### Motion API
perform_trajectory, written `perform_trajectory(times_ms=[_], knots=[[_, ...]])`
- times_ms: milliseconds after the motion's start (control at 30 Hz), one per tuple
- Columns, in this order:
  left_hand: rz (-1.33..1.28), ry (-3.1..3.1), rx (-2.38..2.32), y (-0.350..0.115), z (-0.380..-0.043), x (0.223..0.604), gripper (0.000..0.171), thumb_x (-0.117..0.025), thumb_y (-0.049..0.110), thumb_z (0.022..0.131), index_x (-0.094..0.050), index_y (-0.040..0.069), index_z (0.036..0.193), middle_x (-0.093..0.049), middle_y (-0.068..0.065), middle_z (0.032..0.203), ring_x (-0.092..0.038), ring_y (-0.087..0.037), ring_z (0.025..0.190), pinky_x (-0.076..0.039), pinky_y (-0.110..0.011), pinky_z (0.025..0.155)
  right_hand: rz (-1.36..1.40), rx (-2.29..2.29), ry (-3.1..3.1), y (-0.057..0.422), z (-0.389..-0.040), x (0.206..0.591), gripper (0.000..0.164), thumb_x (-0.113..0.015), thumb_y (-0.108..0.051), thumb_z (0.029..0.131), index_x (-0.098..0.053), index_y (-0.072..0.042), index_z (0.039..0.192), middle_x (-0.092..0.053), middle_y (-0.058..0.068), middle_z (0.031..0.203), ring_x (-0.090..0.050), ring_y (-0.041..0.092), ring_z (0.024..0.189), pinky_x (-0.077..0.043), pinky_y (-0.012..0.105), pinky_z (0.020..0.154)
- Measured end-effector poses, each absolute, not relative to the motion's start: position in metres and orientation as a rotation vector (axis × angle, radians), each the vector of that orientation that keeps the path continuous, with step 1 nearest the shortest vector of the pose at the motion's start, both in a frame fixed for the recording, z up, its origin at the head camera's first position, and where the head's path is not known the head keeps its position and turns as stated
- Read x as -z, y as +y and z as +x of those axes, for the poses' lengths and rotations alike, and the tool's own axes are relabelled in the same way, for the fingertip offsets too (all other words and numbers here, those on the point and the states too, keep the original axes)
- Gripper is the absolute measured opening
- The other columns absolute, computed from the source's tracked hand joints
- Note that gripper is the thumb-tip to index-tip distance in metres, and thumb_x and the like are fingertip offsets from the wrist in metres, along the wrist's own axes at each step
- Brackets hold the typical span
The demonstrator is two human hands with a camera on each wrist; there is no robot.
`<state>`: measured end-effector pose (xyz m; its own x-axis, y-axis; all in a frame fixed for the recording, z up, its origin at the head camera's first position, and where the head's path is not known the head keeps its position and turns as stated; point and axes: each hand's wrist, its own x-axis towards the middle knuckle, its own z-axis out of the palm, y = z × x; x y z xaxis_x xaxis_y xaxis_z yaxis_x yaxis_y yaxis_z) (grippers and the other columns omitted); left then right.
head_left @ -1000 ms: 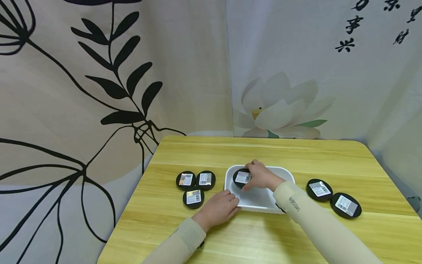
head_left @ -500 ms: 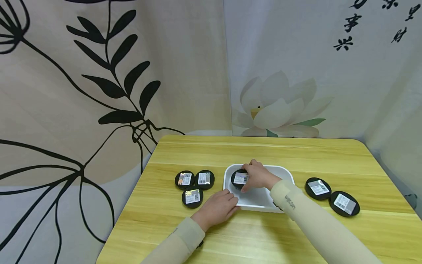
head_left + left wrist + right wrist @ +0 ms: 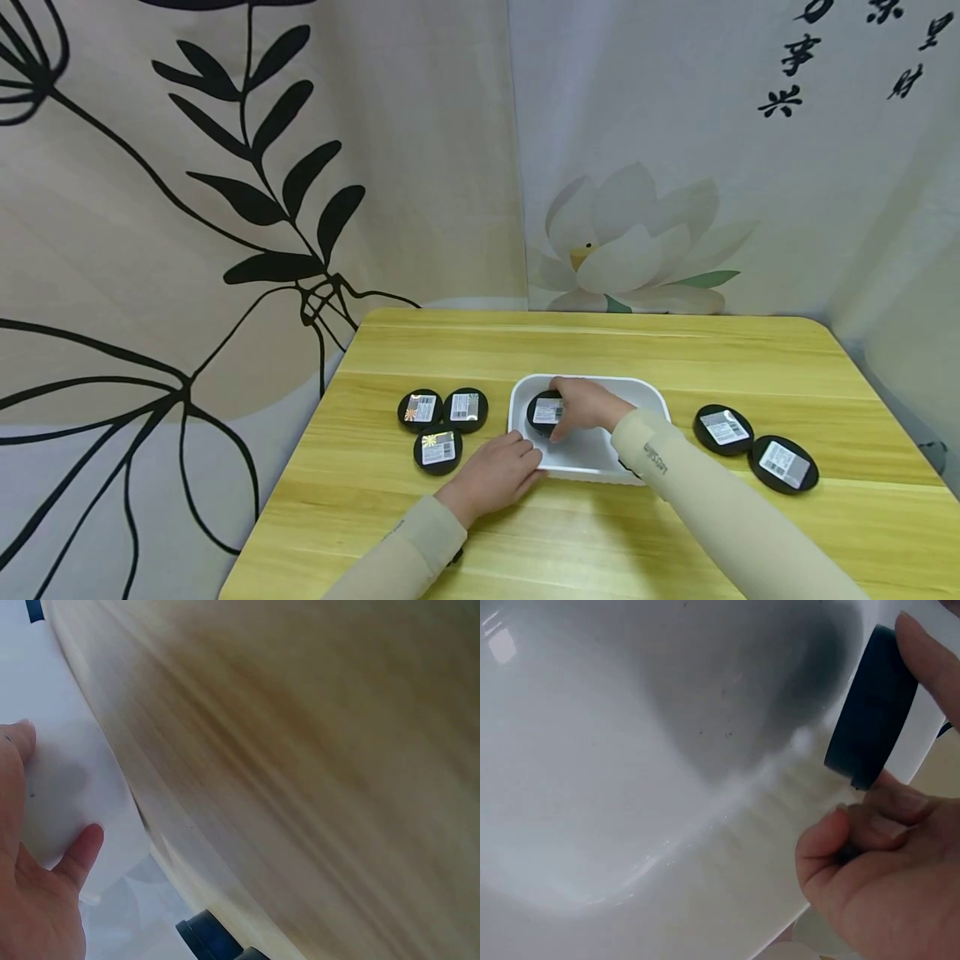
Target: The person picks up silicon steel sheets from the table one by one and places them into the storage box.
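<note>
My right hand (image 3: 592,404) grips a flat, round black container (image 3: 548,411) by its edge, inside the left end of a white tray (image 3: 600,454). A pale barcode label covers part of its top. In the right wrist view the container (image 3: 874,709) is tilted between thumb and fingers, over the tray floor (image 3: 592,750); whether its lower edge touches the tray I cannot tell. My left hand (image 3: 495,475) holds the tray's front left corner. The left wrist view has thumb and finger of this hand (image 3: 37,900) spread against the white wall (image 3: 67,772).
Left of the tray, three similar black containers (image 3: 438,447) lie grouped on the wooden table (image 3: 360,517). Two more (image 3: 783,464) lie side by side to its right, near the right forearm. A patterned cloth (image 3: 420,167) hangs behind the table.
My right hand and the black container have moved slightly left and down within the tray, and its upper fingers have dropped lower. The left hand stays at the tray corner.
</note>
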<state>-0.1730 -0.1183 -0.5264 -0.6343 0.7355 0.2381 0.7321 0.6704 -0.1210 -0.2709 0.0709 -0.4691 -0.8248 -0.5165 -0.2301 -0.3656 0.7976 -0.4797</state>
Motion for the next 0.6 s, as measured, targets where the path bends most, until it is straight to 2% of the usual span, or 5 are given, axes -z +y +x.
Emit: perform_trajectory(times_ms=[333, 600], knots=[[-1.176, -2.619, -0.014, -0.1183, -0.1727, 0.5259, 0.023, -0.046, 0.041, 0.094, -0.047, 0.022, 0.080, -0.048, 0.010, 0.083, -0.040, -0.010, 0.078, -0.039, -0.025, 0.071, -0.661, 0.644, 2.582, 0.0677, -0.2731, 0.4747, 0.076, -0.089, -0.023, 0.052, -0.053, -0.005, 0.116, -0.059, 0.001, 0.098, -0.052, 0.015, 0.082, -0.043, 0.034, 0.076], [-1.172, -2.621, -0.018, -0.1183, -0.1716, 0.5248, 0.024, -0.046, 0.041, 0.094, -0.048, 0.022, 0.080, -0.048, 0.010, 0.082, -0.040, -0.010, 0.077, -0.039, -0.025, 0.071, -0.653, 0.639, 2.568, 0.0650, -0.2753, 0.4781, 0.080, -0.090, -0.020, 0.050, -0.052, -0.004, 0.119, -0.058, 0.002, 0.101, -0.052, 0.015, 0.085, -0.043, 0.034, 0.078]])
